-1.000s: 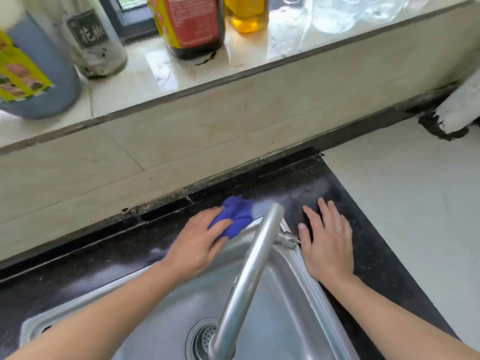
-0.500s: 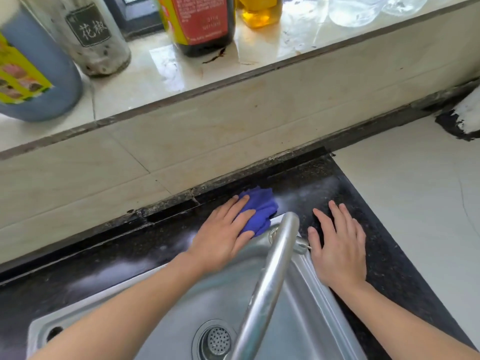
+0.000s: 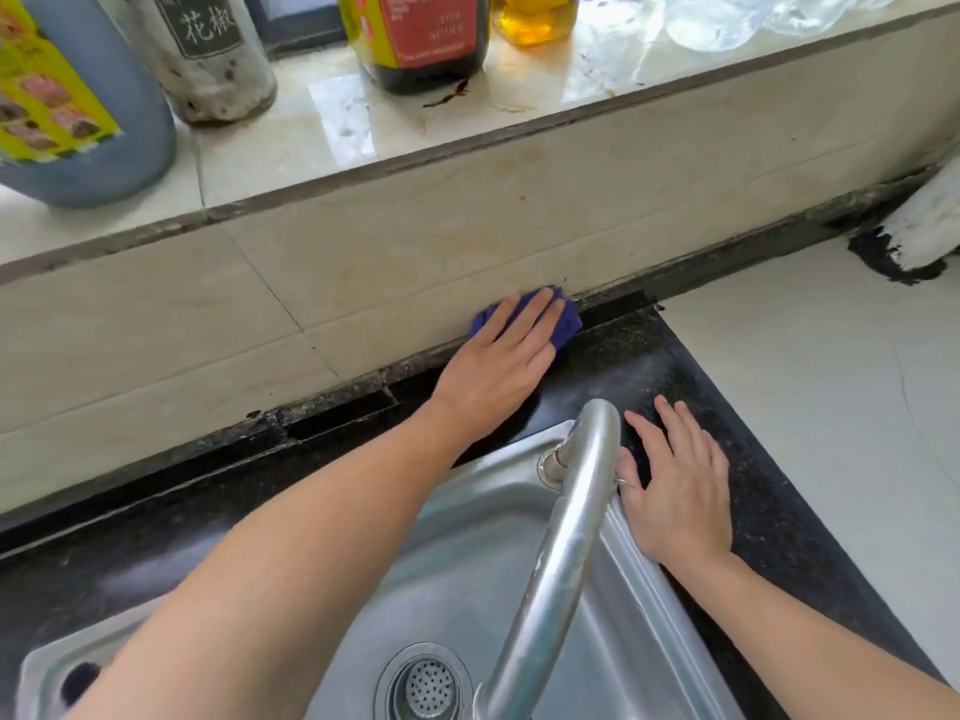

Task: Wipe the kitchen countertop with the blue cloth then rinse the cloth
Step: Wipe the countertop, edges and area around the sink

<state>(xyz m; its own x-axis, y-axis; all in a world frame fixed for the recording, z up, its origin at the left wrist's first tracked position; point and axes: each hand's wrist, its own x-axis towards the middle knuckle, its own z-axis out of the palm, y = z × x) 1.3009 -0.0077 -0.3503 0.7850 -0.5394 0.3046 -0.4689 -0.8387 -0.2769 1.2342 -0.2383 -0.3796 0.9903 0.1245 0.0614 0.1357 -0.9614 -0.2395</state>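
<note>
Black countertop [image 3: 769, 491] (speckled) around steel sink [image 3: 493, 553]

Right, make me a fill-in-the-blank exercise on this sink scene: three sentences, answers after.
1. The ____ hand presses the blue cloth at the back of the countertop.
2. The right hand lies flat on the countertop, holding ____.
3. The drain strainer sits in the stainless steel ____.
Missing words: left; nothing; sink.
</note>
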